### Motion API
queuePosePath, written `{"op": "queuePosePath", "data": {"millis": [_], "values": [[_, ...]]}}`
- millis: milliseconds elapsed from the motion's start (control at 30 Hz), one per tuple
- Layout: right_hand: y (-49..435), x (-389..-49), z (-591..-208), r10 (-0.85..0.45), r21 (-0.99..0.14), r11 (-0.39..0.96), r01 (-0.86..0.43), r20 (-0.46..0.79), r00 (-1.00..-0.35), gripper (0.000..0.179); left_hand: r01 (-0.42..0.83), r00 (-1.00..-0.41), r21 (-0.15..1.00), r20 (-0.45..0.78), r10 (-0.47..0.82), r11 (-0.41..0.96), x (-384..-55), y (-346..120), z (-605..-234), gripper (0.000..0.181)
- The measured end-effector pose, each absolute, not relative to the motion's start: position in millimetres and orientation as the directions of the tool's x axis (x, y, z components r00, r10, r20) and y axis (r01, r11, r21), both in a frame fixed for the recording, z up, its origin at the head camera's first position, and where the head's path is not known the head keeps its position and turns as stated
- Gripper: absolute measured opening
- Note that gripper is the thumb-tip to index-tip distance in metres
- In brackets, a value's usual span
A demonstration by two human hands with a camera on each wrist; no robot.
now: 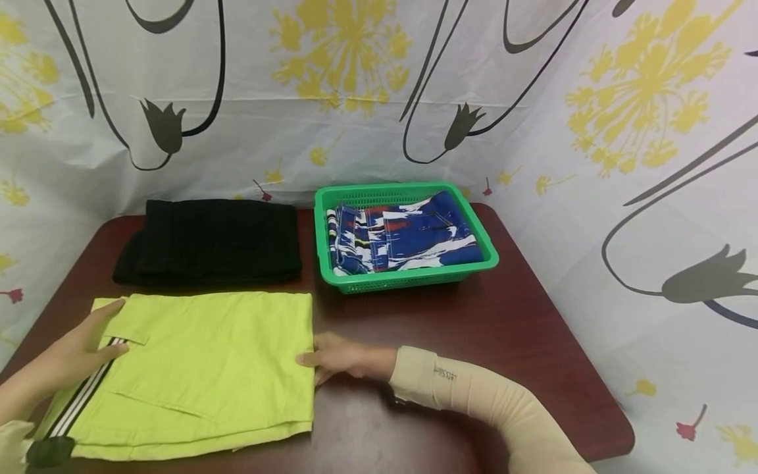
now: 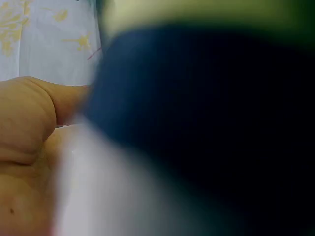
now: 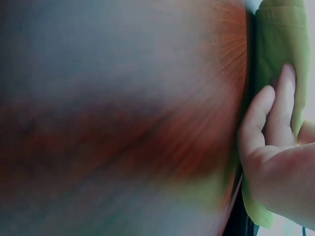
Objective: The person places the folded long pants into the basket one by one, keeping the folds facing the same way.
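Note:
Folded lime-yellow pants lie at the front left of the table, with a flap pocket and black-and-white side stripes. My left hand grips their left side, its thumb on top near the stripes; some of its fingers are hidden. At the right edge my right hand pinches the cloth, thumb above and other fingers below. From the right wrist view, the fingers lie against the green-looking cloth. Blurred dark and white cloth fills most of the left wrist view.
A folded black garment lies behind the pants. To its right stands a green plastic basket holding a folded blue, white and red patterned garment. Flower-printed sheeting hangs behind and beside the dark red table.

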State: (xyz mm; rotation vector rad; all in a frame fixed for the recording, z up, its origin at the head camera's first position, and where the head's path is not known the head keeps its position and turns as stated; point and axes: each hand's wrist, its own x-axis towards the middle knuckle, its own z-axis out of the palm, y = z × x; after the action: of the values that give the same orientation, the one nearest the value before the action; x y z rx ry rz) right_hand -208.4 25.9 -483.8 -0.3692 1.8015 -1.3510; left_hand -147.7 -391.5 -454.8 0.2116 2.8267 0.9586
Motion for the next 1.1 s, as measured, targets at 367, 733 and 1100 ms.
{"op": "queuePosePath", "data": {"millis": [367, 733, 1100], "values": [[28, -219, -465, -0.685, -0.907, 0.419, -0.033, -0.292, -0.668, 0.021, 0.105, -0.991, 0.573, -0.003, 0.13, 0.813, -137, -391, -447, 0.074], [51, -235, -428, -0.661, -0.887, 0.421, -0.188, -0.158, -0.733, 0.031, 0.089, -0.994, 0.605, 0.008, 0.106, 0.791, -138, -376, -430, 0.073], [80, -245, -394, -0.604, -0.892, 0.387, -0.234, -0.054, -0.795, 0.029, 0.108, -0.993, 0.626, 0.103, 0.055, 0.772, -144, -351, -403, 0.066]]}}
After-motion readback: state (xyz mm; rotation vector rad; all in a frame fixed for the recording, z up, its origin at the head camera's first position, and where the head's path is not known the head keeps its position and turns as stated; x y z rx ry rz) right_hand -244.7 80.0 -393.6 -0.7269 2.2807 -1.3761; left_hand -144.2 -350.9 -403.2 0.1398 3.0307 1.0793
